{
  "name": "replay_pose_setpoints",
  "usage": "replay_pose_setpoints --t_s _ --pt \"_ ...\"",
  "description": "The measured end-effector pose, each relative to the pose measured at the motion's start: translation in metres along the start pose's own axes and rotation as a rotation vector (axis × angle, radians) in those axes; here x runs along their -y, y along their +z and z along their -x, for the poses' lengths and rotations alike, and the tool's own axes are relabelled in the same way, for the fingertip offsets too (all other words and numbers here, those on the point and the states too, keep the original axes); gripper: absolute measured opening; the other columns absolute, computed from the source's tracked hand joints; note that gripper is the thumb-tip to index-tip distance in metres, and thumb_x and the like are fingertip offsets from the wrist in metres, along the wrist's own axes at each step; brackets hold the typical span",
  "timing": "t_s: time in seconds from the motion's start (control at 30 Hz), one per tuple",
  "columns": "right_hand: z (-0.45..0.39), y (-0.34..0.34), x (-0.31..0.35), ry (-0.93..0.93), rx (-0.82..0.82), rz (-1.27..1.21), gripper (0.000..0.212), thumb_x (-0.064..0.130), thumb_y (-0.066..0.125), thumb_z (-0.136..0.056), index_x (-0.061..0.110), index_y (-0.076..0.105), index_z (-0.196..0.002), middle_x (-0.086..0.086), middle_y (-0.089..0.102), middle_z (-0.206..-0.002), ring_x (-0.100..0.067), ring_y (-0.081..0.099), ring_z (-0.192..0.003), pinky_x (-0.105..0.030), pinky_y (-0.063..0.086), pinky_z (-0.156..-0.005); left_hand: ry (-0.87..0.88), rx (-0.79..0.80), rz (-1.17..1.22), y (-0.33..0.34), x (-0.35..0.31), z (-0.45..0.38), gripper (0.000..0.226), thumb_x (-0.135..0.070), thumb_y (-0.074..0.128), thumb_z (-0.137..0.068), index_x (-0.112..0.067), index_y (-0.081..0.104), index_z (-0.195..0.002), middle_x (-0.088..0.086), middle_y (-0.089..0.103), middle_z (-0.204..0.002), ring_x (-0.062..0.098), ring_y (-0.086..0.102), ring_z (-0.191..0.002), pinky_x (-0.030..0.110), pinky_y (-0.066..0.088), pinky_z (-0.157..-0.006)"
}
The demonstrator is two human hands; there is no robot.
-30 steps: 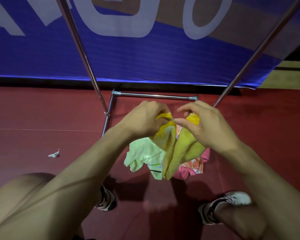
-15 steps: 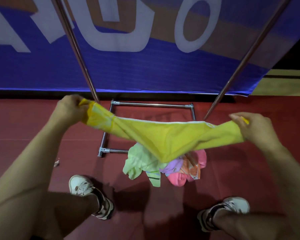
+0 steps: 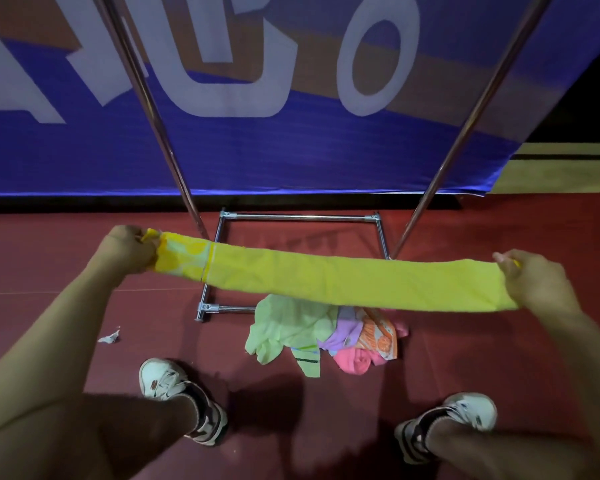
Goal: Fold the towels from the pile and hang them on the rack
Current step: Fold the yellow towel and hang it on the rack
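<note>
Yellow towel [image 3: 343,282] held stretched level between both hands, well above the floor. Left hand [image 3: 130,251] curled round the patterned end; right hand [image 3: 530,280] pinched round the plain end, fingers over the top edge. Pile of towels [image 3: 321,332] lay on the red floor [image 3: 49,237] directly below: pale green, lilac, orange-printed and pink pieces, bunched and touching. Chrome rack [image 3: 298,217] stood behind the pile, base bars on the floor, two uprights slanted up past a blue banner [image 3: 257,150]. Two shoes [image 3: 184,400] planted near the pile. Scrap of paper [image 3: 110,337] lay left of the rack base.
</note>
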State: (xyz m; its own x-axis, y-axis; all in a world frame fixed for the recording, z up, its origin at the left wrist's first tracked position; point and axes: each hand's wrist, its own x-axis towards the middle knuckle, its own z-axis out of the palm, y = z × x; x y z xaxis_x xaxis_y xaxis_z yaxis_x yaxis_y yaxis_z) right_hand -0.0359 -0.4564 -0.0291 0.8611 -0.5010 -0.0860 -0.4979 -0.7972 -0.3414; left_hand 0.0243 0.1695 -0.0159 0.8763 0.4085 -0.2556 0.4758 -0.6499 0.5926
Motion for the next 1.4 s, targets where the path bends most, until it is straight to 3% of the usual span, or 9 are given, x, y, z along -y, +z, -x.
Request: replay_pose_setpoints --t_s 0.17,0.27,0.37,0.6,0.8,1.0,1.17,1.3,1.4 --pt "0.005 0.002 0.031 -0.041 0.147 -0.026 0.034 0.048 0.047 -0.105 0.019 0.064 -0.101 -0.022 0.071 -0.106 -0.042 0.064 -0.107 -0.040 0.044 -0.082 0.104 0.064 0.085 0.013 -0.036 0.013 0.025 -0.022 0.065 -0.099 -0.003 0.067 -0.083 0.015 0.060 -0.073 0.023 0.055 -0.057 0.023 0.051 -0.047" --pt "0.023 0.004 0.074 -0.133 0.210 -0.296 0.024 0.037 0.056 -0.104 0.015 0.065 -0.098 -0.011 0.066 -0.093 -0.028 0.060 -0.088 -0.033 0.037 -0.068 0.220 0.173 0.175 0.030 -0.073 0.036 0.026 -0.034 0.071 -0.092 -0.010 0.070 -0.080 0.010 0.063 -0.070 0.022 0.059 -0.061 0.034 0.057 -0.063" --pt "0.049 0.008 0.117 -0.158 0.466 -0.735 0.008 0.020 0.062 -0.102 0.017 0.067 -0.097 -0.007 0.064 -0.085 -0.016 0.056 -0.071 -0.026 0.046 -0.055 0.337 0.271 0.197 0.054 -0.108 0.063 0.030 -0.040 0.071 -0.087 -0.009 0.071 -0.084 0.008 0.067 -0.071 0.020 0.063 -0.066 0.045 0.061 -0.072" --pt "0.081 0.016 0.186 -0.258 0.862 -1.091 0.020 0.021 0.057 -0.101 0.005 0.068 -0.102 -0.013 0.068 -0.089 -0.018 0.068 -0.081 -0.030 0.059 -0.072 0.492 0.446 0.230 0.108 -0.159 0.107 0.026 -0.039 0.068 -0.095 -0.016 0.066 -0.082 -0.008 0.062 -0.061 0.008 0.056 -0.054 0.028 0.050 -0.059" --pt "0.079 0.016 0.199 -0.320 0.877 -1.037 0.019 0.026 0.063 -0.095 0.010 0.072 -0.102 -0.013 0.073 -0.093 -0.020 0.070 -0.086 -0.037 0.058 -0.086 0.544 0.425 0.206 0.119 -0.163 0.114 0.026 -0.045 0.066 -0.096 -0.021 0.066 -0.085 -0.018 0.055 -0.053 -0.004 0.047 -0.047 0.012 0.037 -0.048" --pt "0.084 0.016 0.204 -0.312 0.855 -1.029 0.021 0.015 0.055 -0.104 0.001 0.069 -0.113 -0.012 0.072 -0.097 -0.013 0.070 -0.084 -0.028 0.060 -0.079 0.706 0.517 0.208 0.105 -0.155 0.126 0.037 -0.023 0.056 -0.103 -0.027 0.044 -0.137 -0.007 0.066 -0.086 0.009 0.065 -0.071 0.034 0.057 -0.074" --pt "0.100 0.011 0.212 -0.329 0.833 -1.033 0.025 0.018 0.052 -0.106 0.004 0.071 -0.111 0.002 0.073 -0.082 -0.007 0.067 -0.075 -0.025 0.056 -0.075 0.584 0.752 0.404 0.084 -0.156 0.143 0.032 -0.043 0.048 -0.106 -0.028 0.053 -0.135 -0.001 0.074 -0.109 0.010 0.073 -0.099 0.039 0.060 -0.093" --pt "0.116 0.010 0.223 -0.305 0.840 -1.139 0.025 0.018 0.047 -0.108 0.006 0.067 -0.118 -0.001 0.074 -0.090 -0.010 0.069 -0.080 -0.023 0.057 -0.072 0.745 0.461 0.203 0.080 -0.149 0.140 0.040 -0.044 0.064 -0.097 -0.024 0.053 -0.130 -0.006 0.071 -0.106 0.010 0.068 -0.097 0.032 0.055 -0.087" --pt "0.126 0.017 0.228 -0.287 0.760 -1.243 0.036 0.028 0.056 -0.102 0.012 0.057 -0.134 -0.008 0.073 -0.108 -0.018 0.070 -0.093 -0.030 0.059 -0.077 0.637 0.384 0.287 0.072 -0.142 0.132 0.023 -0.030 0.062 -0.098 -0.023 0.059 -0.119 -0.002 0.071 -0.100 0.015 0.069 -0.088 0.040 0.059 -0.079"
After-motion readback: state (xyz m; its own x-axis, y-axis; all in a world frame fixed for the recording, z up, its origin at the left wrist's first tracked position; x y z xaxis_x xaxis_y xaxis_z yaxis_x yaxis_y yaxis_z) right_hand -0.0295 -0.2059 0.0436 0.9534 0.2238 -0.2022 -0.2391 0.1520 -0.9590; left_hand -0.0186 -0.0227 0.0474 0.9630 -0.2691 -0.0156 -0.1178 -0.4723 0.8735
